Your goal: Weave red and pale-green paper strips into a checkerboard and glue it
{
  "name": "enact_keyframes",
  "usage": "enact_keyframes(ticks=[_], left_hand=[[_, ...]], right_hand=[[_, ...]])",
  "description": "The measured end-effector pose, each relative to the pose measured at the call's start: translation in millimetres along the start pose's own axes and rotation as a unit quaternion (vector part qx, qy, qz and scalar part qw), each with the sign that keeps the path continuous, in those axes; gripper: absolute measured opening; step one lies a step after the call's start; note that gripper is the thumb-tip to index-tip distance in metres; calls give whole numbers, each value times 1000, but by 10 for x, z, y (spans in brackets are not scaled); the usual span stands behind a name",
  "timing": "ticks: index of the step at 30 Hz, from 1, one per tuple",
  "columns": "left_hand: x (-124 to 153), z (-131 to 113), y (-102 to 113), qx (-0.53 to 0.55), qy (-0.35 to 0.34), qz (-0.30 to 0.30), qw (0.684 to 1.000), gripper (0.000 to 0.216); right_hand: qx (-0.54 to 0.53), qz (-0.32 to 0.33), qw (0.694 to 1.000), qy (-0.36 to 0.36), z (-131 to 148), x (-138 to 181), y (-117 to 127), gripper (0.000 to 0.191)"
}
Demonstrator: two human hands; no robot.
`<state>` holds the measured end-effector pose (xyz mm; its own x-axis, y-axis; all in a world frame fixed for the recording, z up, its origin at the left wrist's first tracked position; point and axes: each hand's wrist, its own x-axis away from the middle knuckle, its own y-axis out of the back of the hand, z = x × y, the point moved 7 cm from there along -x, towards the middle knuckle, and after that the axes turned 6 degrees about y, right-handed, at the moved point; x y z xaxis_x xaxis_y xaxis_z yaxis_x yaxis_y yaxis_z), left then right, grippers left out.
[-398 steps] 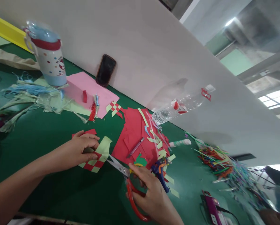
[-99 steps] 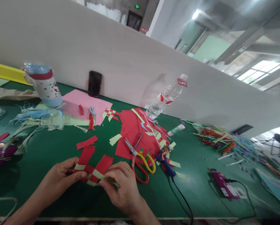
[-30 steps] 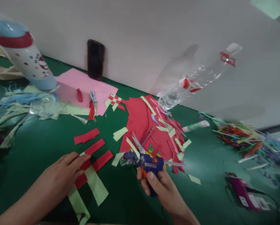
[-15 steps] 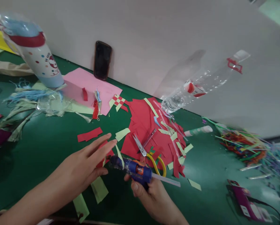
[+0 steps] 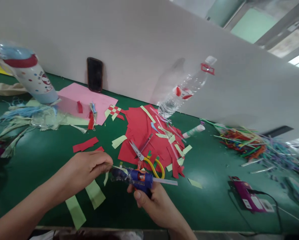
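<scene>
My right hand (image 5: 156,203) is wrapped round the handle of a blue hot glue gun (image 5: 145,180), with a clear glue stick jutting from its back end. The nozzle points left, towards my left hand (image 5: 91,166). The fingertips of my left hand are pinched on a thin pale green paper strip (image 5: 121,169) that reaches over the front of the gun. Behind the gun, yellow-handled scissors (image 5: 149,160) lie with blades apart on a heap of red paper (image 5: 136,126). Pale green paper pieces (image 5: 95,195) rest on the table near my left wrist.
A pink sheet (image 5: 76,96) holds a small tassel (image 5: 91,116). Beside it lies a red-and-green woven paper piece (image 5: 113,110). Along the wall stand a drinking flask (image 5: 36,78), a phone (image 5: 94,75) and a plastic bottle (image 5: 182,93). Pipe cleaners (image 5: 249,143) and a purple device with a cable (image 5: 247,196) are right.
My left hand has gone from spread fingers beside the nozzle to a pinch on the paper strip. The glue gun stays in my right hand. The view has shifted, moving things left in frame.
</scene>
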<state>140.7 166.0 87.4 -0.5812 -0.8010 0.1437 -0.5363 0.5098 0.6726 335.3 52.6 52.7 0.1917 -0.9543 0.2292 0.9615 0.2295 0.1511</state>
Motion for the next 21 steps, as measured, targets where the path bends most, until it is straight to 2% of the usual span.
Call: enact_keyframes(ticks=[2, 6, 7, 10, 12, 14, 16, 21], left_hand=[[-54, 19, 72, -15, 22, -24, 999, 31], [-381, 53, 369, -11, 53, -132, 990, 33], [-504, 24, 400, -8, 40, -132, 990, 40], [-820, -60, 374, -22, -5, -73, 997, 73], [-863, -30, 339, -52, -8, -46, 998, 74], [-732, 84, 302, -88, -6, -31, 996, 56], [-466, 264, 243, -118, -7, -13, 993, 43], [212, 809, 55, -182, 19, 28, 983, 39]], right_hand=[[-16, -26, 1000, 6, -5, 40, 54, 56], [-13, -96, 995, 30, 37, 125, 224, 58], [-8, -102, 994, 35, 50, 144, 243, 58], [-13, -101, 994, 31, 48, 185, 225, 59], [-35, -95, 995, 16, 11, 203, 176, 60], [-62, -94, 994, 5, -37, 208, 132, 59], [-81, -89, 993, -4, -82, 195, 98, 60], [-88, -43, 995, -20, -118, 81, 9, 60]])
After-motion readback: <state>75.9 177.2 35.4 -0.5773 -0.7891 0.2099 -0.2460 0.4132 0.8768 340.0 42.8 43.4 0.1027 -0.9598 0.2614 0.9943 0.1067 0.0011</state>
